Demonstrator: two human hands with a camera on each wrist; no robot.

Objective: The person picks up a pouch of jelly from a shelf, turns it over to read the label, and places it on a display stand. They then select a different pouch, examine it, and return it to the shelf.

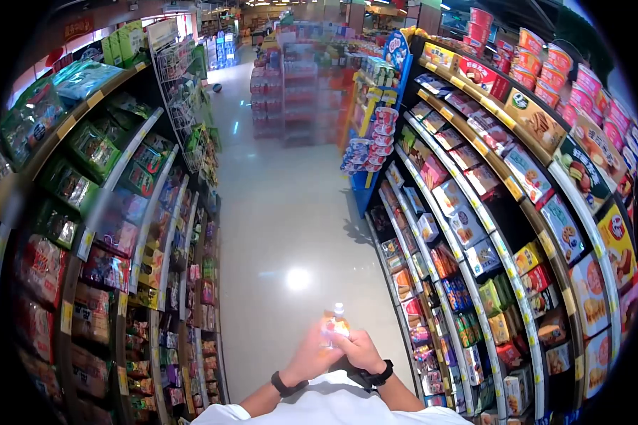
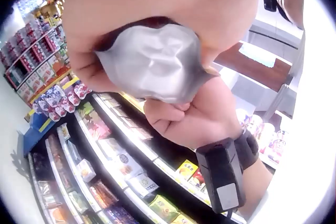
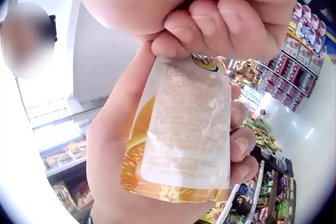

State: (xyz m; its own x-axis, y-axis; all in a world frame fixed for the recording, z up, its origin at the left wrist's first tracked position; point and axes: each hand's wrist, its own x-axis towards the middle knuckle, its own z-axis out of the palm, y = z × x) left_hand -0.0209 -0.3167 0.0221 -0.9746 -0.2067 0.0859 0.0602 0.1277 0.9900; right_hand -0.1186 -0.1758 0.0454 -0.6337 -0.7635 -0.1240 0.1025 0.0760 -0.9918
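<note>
A drink pouch [image 1: 335, 327] with a white spout cap [image 1: 339, 309] is held upright in front of the body. My left hand [image 1: 309, 354] wraps round its body; in the right wrist view the left fingers [image 3: 241, 142] curl past its edge. The right hand [image 1: 362, 351] grips the upper part, its curled fingers [image 3: 205, 22] covering the pouch's top in the right wrist view. That side of the pouch [image 3: 186, 124] carries orange pictures and a pale panel of small print. From the left wrist, the silvery bottom [image 2: 157, 61] shows.
Snack shelves [image 1: 92, 234] line the left of the aisle, and shelves of boxed biscuits [image 1: 475, 234] the right. A blue-edged display rack [image 1: 379, 127] stands at the right shelf's far end. Pale shiny floor [image 1: 290, 205] runs ahead to stacked goods [image 1: 298, 85].
</note>
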